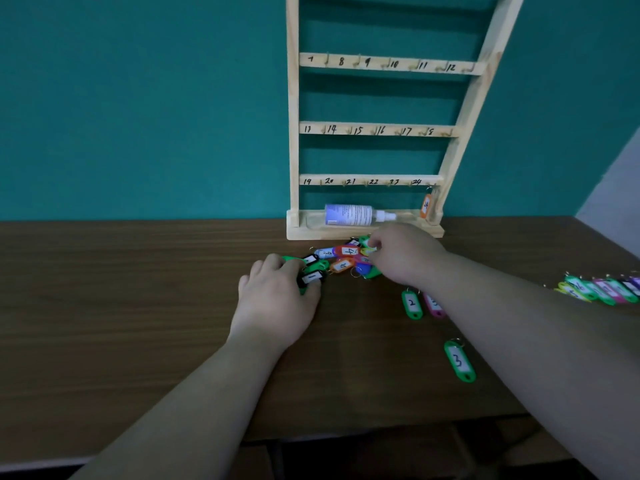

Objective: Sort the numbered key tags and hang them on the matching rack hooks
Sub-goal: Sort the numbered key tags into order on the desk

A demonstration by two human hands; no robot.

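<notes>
Left hand (277, 299) grips a black tag (311, 277); right hand (403, 256) pinches a yellow tag (367, 250) just beyond.

Both forearms bare and extended forward. Left forearm (194, 393) enters from lower left. Left hand (277, 296) is palm down with fingers curled, thumb and forefinger gripping a black tag (311, 277). Right forearm (519, 327) enters from lower right and reaches further forward. Right hand (405, 254) is palm down, fingertips (376, 244) pinching a key tag (370, 250). Hands apart, not touching.
</notes>
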